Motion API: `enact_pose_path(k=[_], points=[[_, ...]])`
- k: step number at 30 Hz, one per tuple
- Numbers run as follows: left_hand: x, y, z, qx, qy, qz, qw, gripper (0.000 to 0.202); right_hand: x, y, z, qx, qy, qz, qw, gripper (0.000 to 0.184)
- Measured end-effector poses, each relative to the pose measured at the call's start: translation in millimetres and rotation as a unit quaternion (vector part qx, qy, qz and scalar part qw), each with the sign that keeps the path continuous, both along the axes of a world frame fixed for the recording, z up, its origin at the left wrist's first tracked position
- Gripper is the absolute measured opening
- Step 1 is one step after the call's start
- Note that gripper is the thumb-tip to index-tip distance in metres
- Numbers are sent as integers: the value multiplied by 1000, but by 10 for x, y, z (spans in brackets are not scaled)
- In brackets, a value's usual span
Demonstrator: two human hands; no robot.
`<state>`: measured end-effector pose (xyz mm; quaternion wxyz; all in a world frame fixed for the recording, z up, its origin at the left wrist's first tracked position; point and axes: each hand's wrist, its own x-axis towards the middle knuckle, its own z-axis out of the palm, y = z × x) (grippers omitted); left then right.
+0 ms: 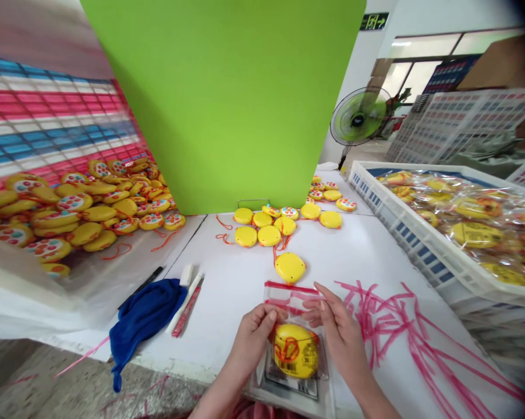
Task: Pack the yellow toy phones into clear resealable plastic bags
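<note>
Fingers: on the left hand (254, 343), fingers (269, 317) clamped on the edge of a clear plastic bag (291, 302); on the right hand (336, 331), fingers (319, 289) apart, touching the bag's top.
Surface: white surface (367, 256), streaked with pink marks at 4 o'clock.
Crate: white plastic crate (419, 244) of bagged toys at 3 o'clock.
Heap: yellow round toys (88, 209) at 10 o'clock.
Nearby: loose yellow toy (290, 267) just beyond the bag, at 12 o'clock.
Bag contents: yellow toy (295, 351) inside, at 6 o'clock.
Risk: the bag seems to reach the near edge, so a loosened grip could let it slip off; thin plastic could also slide through the fingers.
</note>
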<state>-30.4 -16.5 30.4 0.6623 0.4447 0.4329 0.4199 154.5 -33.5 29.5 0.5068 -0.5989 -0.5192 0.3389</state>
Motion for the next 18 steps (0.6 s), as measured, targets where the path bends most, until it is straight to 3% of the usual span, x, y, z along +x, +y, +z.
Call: enact_pose_path(k=[2, 5, 10, 13, 16, 18], points=[[19, 8, -4, -16, -13, 4, 1000, 33, 41, 36, 26, 41, -85, -32, 995, 41], [71, 11, 16, -30, -42, 0, 999, 30, 37, 76, 129, 161, -228, -50, 959, 35], [145, -1, 169, 56, 13, -34, 998, 30, -135, 116, 278, 251, -322, 85, 909, 47], [156, -9, 289, 152, 106, -45, 982, 29, -219, 145, 290, 273, -368, 105, 882, 53], [161, -16, 360, 196, 170, -65, 963, 31, -257, 170, 286, 280, -368, 97, 881, 50], [166, -16, 357, 207, 197, -77, 955, 33, -263, 188, 277, 253, -312, 86, 912, 42]])
